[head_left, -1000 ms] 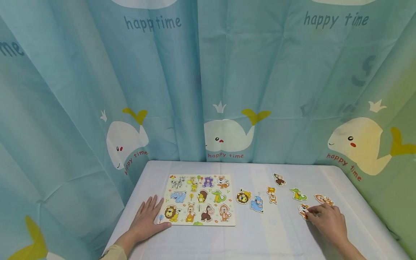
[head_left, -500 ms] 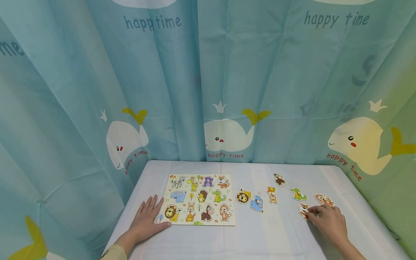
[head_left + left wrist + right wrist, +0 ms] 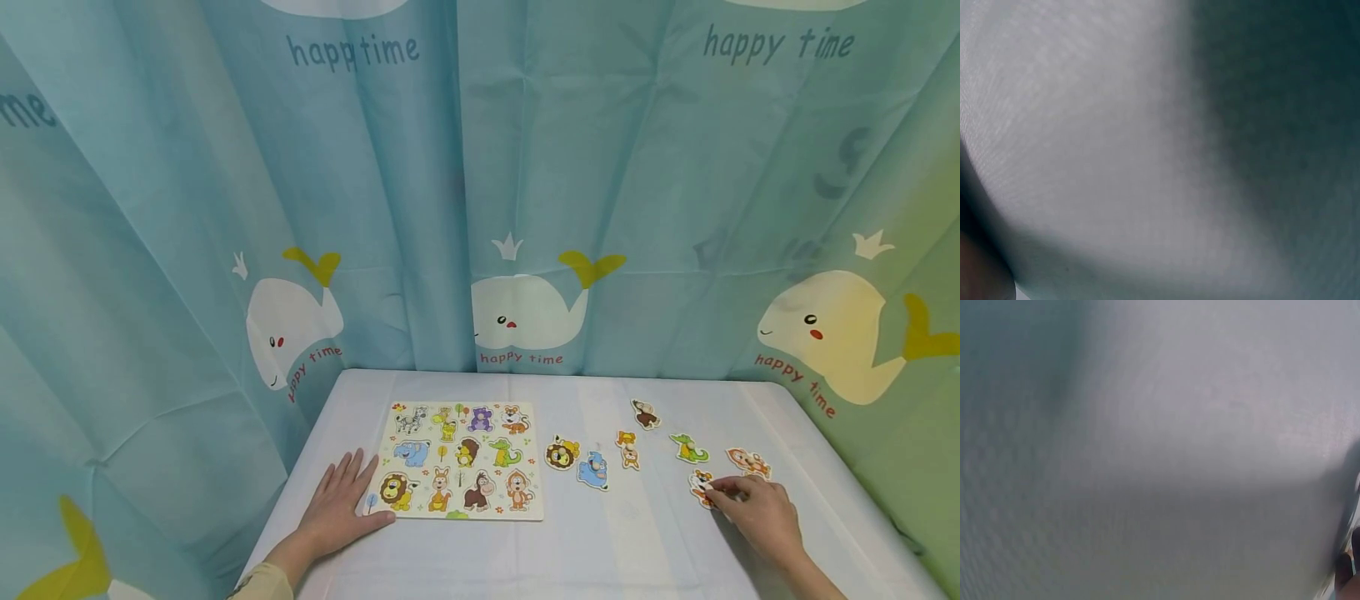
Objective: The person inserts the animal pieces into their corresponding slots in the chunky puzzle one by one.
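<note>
On the table's right side my right hand (image 3: 761,512) pinches a tiger puzzle piece (image 3: 699,498) between thumb and fingers; the fingers cover part of it. Just beyond that hand lies a monkey piece (image 3: 748,459), with a green crocodile piece (image 3: 688,448) to its left. My left hand (image 3: 337,510) rests with fingers spread at the left edge of an animal puzzle board (image 3: 491,516), thumb at its near corner. In the right wrist view, only a bit of the fingers (image 3: 1350,587) shows at the lower right corner; blurred pale cloth fills most of both wrist views.
Between board and right hand lie a lion piece (image 3: 561,454), a blue elephant piece (image 3: 592,472), a small orange animal piece (image 3: 628,451) and, farther back, a dark brown animal piece (image 3: 645,414). Blue whale-print curtains (image 3: 525,167) hang behind the white-covered table (image 3: 600,558).
Hardly anything differs: the right hand keeps its pinch on the tiger puzzle piece with only a very slight shift of the fingers. The left hand stays at the board.
</note>
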### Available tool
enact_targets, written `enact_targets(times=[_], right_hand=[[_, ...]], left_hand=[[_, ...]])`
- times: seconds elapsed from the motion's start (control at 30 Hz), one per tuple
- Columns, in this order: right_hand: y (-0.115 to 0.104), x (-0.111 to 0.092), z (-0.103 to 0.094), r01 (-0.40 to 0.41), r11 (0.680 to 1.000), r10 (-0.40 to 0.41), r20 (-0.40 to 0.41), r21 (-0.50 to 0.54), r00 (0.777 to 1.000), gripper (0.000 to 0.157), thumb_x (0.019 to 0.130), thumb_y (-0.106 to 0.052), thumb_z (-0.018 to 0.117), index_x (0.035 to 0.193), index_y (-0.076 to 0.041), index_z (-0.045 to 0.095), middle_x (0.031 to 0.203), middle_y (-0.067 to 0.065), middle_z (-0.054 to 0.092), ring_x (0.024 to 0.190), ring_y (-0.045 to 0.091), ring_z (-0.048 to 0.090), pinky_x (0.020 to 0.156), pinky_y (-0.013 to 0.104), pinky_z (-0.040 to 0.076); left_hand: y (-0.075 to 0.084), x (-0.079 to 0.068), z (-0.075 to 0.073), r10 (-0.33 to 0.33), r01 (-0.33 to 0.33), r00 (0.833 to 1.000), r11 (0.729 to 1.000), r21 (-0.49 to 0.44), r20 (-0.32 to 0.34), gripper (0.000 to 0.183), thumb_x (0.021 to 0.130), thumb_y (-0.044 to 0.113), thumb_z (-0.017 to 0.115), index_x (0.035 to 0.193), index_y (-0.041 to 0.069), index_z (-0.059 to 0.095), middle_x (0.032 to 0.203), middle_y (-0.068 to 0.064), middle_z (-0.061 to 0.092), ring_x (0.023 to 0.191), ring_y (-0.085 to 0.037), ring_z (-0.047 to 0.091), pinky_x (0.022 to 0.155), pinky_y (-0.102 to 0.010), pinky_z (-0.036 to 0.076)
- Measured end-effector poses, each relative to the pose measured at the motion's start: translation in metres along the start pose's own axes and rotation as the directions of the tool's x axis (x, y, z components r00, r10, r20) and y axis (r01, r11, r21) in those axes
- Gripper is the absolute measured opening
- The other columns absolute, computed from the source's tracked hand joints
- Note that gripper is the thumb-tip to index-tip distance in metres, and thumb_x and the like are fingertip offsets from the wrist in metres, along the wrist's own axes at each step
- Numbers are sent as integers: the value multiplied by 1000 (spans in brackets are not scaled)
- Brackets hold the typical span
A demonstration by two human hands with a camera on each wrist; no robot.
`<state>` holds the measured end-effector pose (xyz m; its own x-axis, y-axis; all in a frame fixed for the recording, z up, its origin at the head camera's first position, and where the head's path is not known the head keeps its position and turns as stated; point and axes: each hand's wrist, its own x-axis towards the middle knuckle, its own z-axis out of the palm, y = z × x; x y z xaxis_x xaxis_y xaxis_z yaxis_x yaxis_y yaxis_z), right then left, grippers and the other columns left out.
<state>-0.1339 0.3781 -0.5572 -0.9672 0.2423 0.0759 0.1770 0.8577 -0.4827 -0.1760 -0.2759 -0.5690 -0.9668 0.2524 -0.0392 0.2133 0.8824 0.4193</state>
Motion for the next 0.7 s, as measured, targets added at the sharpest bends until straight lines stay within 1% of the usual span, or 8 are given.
enact_targets(times=[0.07,0.2,0.27,0.37,0.47,0.57,0.63,0.7], right_hand=[[0,0,1,2,1000,-2,-5,6,1000,24,89,-29,79,98,-6,79,87,3,65,94,35,52,73,48,36],[1,0,1,8,1000,-8,-6,8,1000,23,89,-28,78,97,-7,78,85,2,64,91,33,52,71,45,35],[1,0,1,8,1000,-8,-1,7,1000,23,90,-28,78,97,-6,78,86,3,64,92,34,52,71,45,35],[-1,1,1,14,1000,-14,-5,2,1000,24,90,-29,78,97,-6,78,92,7,66,96,37,52,74,49,38],[-5,1,0,47,999,-47,-43,2,998,24,90,-30,78,95,-6,78,102,15,67,102,43,52,79,57,41],[-15,3,0,91,996,-88,-99,20,991,23,89,-31,80,92,-8,77,109,20,66,106,47,50,81,62,40],[-25,6,1,129,991,-122,-139,45,983,20,87,-28,81,91,-9,77,109,21,66,104,47,50,82,61,39],[-36,11,3,158,986,-147,-167,52,975,19,86,-27,82,90,-10,78,106,20,65,101,44,51,80,58,38]], left_hand=[[-1,1,2,5,-5,1000,1000,-5,-10,109,81,72,69,159,4,35,166,-26,20,153,-46,11,124,-60,2],[-3,2,4,9,-9,1000,1000,-10,-14,109,81,73,68,158,4,35,166,-26,20,153,-46,11,124,-60,2],[-3,2,3,4,-4,1000,1000,-2,-10,110,81,74,68,159,4,34,166,-26,20,153,-46,11,124,-60,2],[-4,2,4,-5,5,1000,1000,9,0,111,81,75,66,160,6,32,167,-24,19,154,-45,10,124,-60,2],[-5,3,5,-8,8,1000,1000,6,-1,111,81,75,66,160,6,32,167,-24,18,154,-45,9,124,-61,2],[-6,3,6,-3,3,1000,1000,3,-8,111,80,75,67,160,5,33,167,-24,19,153,-46,10,123,-61,2],[-7,3,7,-3,3,1000,1000,5,-10,111,80,75,67,160,6,34,167,-24,19,153,-45,10,123,-61,2],[-7,3,7,-4,4,1000,1000,5,-10,111,80,75,68,160,6,34,167,-24,19,153,-45,10,123,-61,2]])
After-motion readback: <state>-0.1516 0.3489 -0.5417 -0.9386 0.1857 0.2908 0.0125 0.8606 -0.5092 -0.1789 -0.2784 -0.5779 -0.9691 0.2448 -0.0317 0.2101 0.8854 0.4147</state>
